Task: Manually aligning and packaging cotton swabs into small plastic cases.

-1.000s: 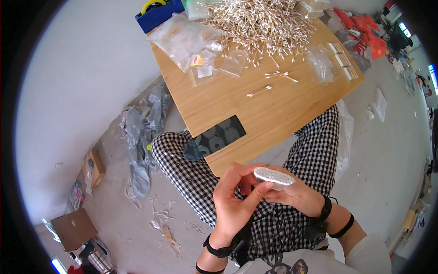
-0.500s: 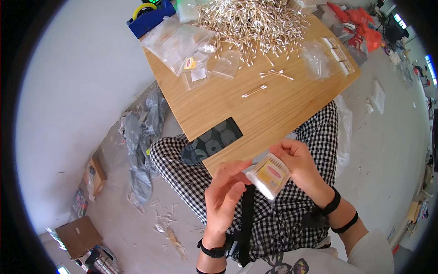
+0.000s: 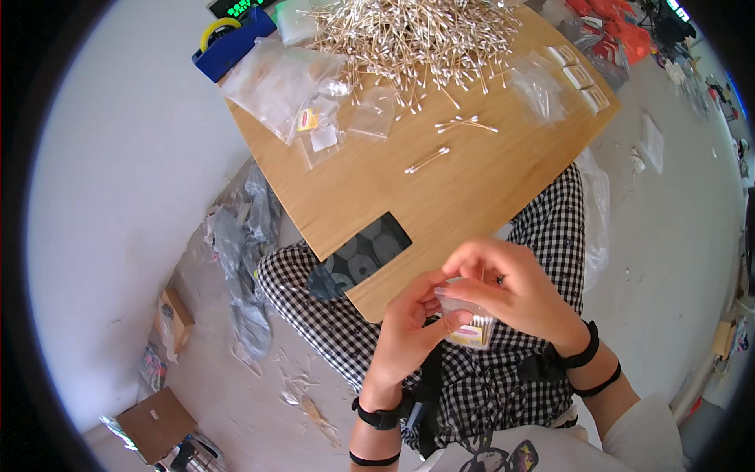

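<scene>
Above my lap I hold a small clear bag of cotton swabs (image 3: 470,337) with a yellow label. My left hand (image 3: 410,330) is closed on its left side, the thumb pressed across the front. My right hand (image 3: 511,289) is closed over its top end, thumb and fingers together at the bag's mouth; its fingers hide much of that end. On the wooden table (image 3: 338,197) lie a few loose cotton swabs (image 3: 429,160) and, beyond them, a large heap of swabs (image 3: 417,47).
Clear plastic bags (image 3: 279,86) and a yellow label card (image 3: 307,119) lie at the table's left. A blue tape dispenser (image 3: 234,49) stands at the far left corner. Several filled swab packs (image 3: 578,76) line the right edge. A dark patterned cutout (image 3: 366,250) marks the near edge.
My left hand has closed on the pack. My right hand has shifted over the pack's top, and the pack now sits lower and more covered. The view has shifted slightly.
</scene>
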Demonstrator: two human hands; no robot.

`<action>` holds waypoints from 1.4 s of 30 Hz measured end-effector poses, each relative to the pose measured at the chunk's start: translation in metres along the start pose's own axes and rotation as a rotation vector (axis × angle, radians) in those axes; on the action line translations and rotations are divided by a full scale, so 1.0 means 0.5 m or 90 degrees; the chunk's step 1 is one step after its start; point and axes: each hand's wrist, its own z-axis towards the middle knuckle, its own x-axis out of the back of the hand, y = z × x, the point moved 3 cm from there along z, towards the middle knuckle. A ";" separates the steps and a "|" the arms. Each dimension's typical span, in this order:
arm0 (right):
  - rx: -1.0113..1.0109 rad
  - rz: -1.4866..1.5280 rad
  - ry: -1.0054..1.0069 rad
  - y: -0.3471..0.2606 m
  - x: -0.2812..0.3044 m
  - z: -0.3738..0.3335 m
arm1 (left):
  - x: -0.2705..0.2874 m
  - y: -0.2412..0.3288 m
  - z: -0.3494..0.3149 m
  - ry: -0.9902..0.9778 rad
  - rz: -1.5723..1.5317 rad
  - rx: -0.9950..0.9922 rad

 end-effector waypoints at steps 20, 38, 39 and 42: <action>0.356 -0.238 0.083 0.000 0.022 -0.028 | 0.034 0.062 -0.027 0.121 0.447 -0.358; 0.159 -0.028 0.190 0.019 -0.038 -0.058 | -0.050 0.026 -0.031 0.410 0.567 -0.472; 0.155 -0.018 0.199 0.013 -0.042 -0.054 | -0.058 0.029 -0.028 0.374 0.623 -0.495; 0.163 0.014 0.241 0.019 -0.046 -0.055 | -0.068 0.023 -0.017 0.339 0.676 -0.534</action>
